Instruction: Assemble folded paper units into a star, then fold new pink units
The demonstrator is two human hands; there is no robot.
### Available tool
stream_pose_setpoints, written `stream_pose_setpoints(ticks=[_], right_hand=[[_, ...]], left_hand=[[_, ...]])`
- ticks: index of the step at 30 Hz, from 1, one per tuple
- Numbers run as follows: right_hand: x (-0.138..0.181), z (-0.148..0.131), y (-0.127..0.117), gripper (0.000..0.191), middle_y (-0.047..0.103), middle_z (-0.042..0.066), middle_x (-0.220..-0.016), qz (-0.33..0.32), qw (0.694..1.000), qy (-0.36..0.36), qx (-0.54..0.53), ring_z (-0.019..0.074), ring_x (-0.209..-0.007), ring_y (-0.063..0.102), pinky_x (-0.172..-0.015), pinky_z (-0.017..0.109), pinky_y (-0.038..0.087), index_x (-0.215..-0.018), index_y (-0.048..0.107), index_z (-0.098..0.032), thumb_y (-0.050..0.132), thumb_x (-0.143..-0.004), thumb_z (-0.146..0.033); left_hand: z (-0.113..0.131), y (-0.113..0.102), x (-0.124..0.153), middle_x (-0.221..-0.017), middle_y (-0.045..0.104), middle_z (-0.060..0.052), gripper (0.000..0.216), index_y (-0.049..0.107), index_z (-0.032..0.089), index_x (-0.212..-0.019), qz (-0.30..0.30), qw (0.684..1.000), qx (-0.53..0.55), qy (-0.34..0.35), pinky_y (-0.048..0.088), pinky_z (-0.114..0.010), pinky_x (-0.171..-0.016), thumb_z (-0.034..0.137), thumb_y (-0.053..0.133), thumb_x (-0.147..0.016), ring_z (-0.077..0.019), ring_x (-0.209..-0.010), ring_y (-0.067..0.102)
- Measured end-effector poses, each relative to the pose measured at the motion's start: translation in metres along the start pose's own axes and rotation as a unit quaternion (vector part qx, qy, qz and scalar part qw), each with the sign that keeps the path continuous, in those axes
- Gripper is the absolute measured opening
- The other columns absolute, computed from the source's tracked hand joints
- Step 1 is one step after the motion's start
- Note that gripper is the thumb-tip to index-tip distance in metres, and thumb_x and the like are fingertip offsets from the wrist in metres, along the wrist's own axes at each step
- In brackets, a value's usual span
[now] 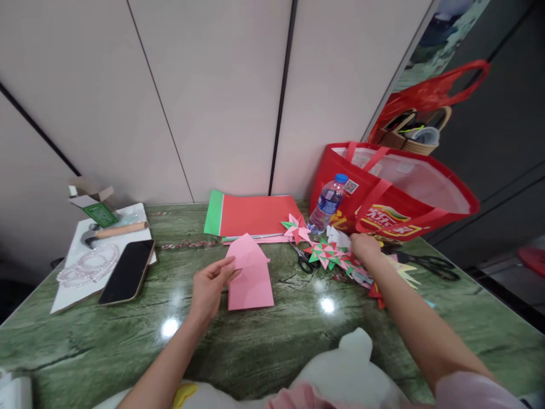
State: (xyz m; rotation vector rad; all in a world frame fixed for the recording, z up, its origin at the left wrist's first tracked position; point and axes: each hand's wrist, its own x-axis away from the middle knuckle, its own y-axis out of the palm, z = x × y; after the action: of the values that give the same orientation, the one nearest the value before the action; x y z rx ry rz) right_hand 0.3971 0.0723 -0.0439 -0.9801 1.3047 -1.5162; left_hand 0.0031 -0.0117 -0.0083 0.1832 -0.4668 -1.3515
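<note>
A pink paper sheet (252, 275), partly folded to a point at its far end, lies on the green marble table (128, 335). My left hand (209, 287) pinches its left edge. My right hand (364, 247) reaches to the right, fingers curled down over a heap of pink, green and red folded paper stars (330, 253); what it holds, if anything, is hidden.
A stack of red and green paper (251, 215) lies at the wall, with scissors (303, 258) in front. A water bottle (327, 204) and red bag (395, 193) stand right, black scissors (428, 264) beyond. At left, a phone (128, 271), hammer (113, 232), beads (89, 262).
</note>
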Motion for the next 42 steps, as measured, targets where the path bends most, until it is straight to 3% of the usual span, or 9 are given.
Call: stream_pose_setpoints(ticks=[8, 12, 14, 17, 19, 23, 30, 35, 42], right_hand=[[0.026, 0.003, -0.023, 0.027, 0.063, 0.024, -0.089, 0.062, 0.998, -0.007, 0.028, 0.0297, -0.083, 0.064, -0.068, 0.036, 0.045, -0.098, 0.059, -0.004, 0.037, -0.082, -0.008], [0.053, -0.012, -0.054, 0.025, 0.062, 0.023, -0.091, 0.212, 0.97, 0.014, -0.121, 0.0312, -0.083, 0.062, -0.068, 0.038, 0.046, -0.099, 0.056, -0.004, 0.046, -0.082, -0.02], [0.064, -0.029, -0.071, 0.027, 0.066, 0.016, -0.084, 0.223, 0.916, -0.018, -0.332, 0.0282, -0.081, 0.063, -0.07, 0.037, 0.048, -0.095, 0.058, -0.009, 0.058, -0.076, -0.027], [0.078, -0.063, -0.095, 0.029, 0.067, 0.008, -0.08, 0.067, 0.737, -0.103, -0.665, 0.0215, -0.073, 0.065, -0.067, 0.035, 0.053, -0.087, 0.06, -0.014, 0.064, -0.07, -0.036], [0.087, -0.085, -0.109, 0.03, 0.067, 0.005, -0.075, -0.027, 0.648, -0.12, -0.751, 0.0183, -0.067, 0.065, -0.063, 0.032, 0.054, -0.081, 0.062, -0.015, 0.07, -0.064, -0.038], [0.102, -0.115, -0.129, 0.028, 0.065, 0.0, -0.07, -0.143, 0.585, -0.18, -0.778, 0.0133, -0.062, 0.063, -0.057, 0.026, 0.055, -0.083, 0.065, -0.016, 0.072, -0.062, -0.034], [0.113, -0.132, -0.137, 0.03, 0.065, 0.001, -0.079, -0.185, 0.509, -0.214, -0.813, 0.0106, -0.067, 0.061, -0.059, 0.022, 0.054, -0.091, 0.063, -0.018, 0.071, -0.065, -0.032], [0.116, -0.145, -0.126, 0.03, 0.058, 0.0, -0.066, -0.183, 0.539, -0.165, -0.805, 0.0081, -0.055, 0.054, -0.042, 0.015, 0.047, -0.073, 0.06, -0.014, 0.071, -0.062, -0.04], [0.114, -0.153, -0.11, 0.038, 0.047, -0.005, -0.06, -0.136, 0.598, -0.132, -0.778, 0.008, -0.05, 0.048, -0.035, 0.015, 0.039, -0.08, 0.057, -0.019, 0.064, -0.065, -0.052]], left_hand=[[-0.004, -0.002, -0.002, -0.076, 0.073, -0.007, 0.033, 0.072, 0.012, -0.079, -0.012, 1.0, -0.016, -0.003, 0.055, -0.03, -0.077, 0.022, 0.08, -0.049, -0.0187, -0.069, 0.068], [-0.005, -0.003, -0.004, -0.076, 0.072, -0.008, 0.034, 0.071, 0.011, -0.079, -0.009, 1.0, -0.01, 0.007, 0.055, -0.032, -0.077, 0.023, 0.08, -0.049, -0.0195, -0.069, 0.068], [-0.005, -0.004, -0.005, -0.077, 0.072, -0.007, 0.034, 0.071, 0.011, -0.078, -0.005, 1.0, 0.001, 0.012, 0.055, -0.033, -0.078, 0.024, 0.08, -0.048, -0.0191, -0.067, 0.068], [-0.003, -0.005, -0.005, -0.081, 0.072, -0.007, 0.033, 0.071, 0.011, -0.077, -0.013, 1.0, 0.015, 0.011, 0.053, -0.035, -0.081, 0.023, 0.08, -0.049, -0.0184, -0.067, 0.068], [-0.002, -0.005, -0.005, -0.085, 0.071, -0.007, 0.032, 0.07, 0.011, -0.078, -0.022, 1.0, 0.021, 0.006, 0.052, -0.036, -0.084, 0.023, 0.079, -0.05, -0.0188, -0.069, 0.068], [-0.003, -0.008, -0.006, -0.085, 0.071, -0.007, 0.031, 0.07, 0.011, -0.079, -0.031, 0.999, 0.016, 0.005, 0.052, -0.038, -0.085, 0.023, 0.078, -0.052, -0.0208, -0.071, 0.068], [-0.006, -0.014, -0.013, -0.085, 0.071, -0.009, 0.032, 0.069, 0.01, -0.083, -0.041, 0.999, 0.008, -0.014, 0.053, -0.04, -0.081, 0.022, 0.077, -0.054, -0.0222, -0.069, 0.068], [-0.005, -0.014, -0.014, -0.091, 0.07, -0.009, 0.03, 0.069, 0.01, -0.085, -0.046, 0.999, 0.007, -0.019, 0.053, -0.038, -0.082, 0.02, 0.076, -0.057, -0.0225, -0.072, 0.068], [-0.008, -0.014, -0.014, -0.088, 0.071, -0.006, 0.031, 0.069, 0.012, -0.085, -0.076, 0.996, -0.027, -0.043, 0.057, -0.031, -0.071, 0.024, 0.076, -0.058, -0.0189, -0.068, 0.068]])
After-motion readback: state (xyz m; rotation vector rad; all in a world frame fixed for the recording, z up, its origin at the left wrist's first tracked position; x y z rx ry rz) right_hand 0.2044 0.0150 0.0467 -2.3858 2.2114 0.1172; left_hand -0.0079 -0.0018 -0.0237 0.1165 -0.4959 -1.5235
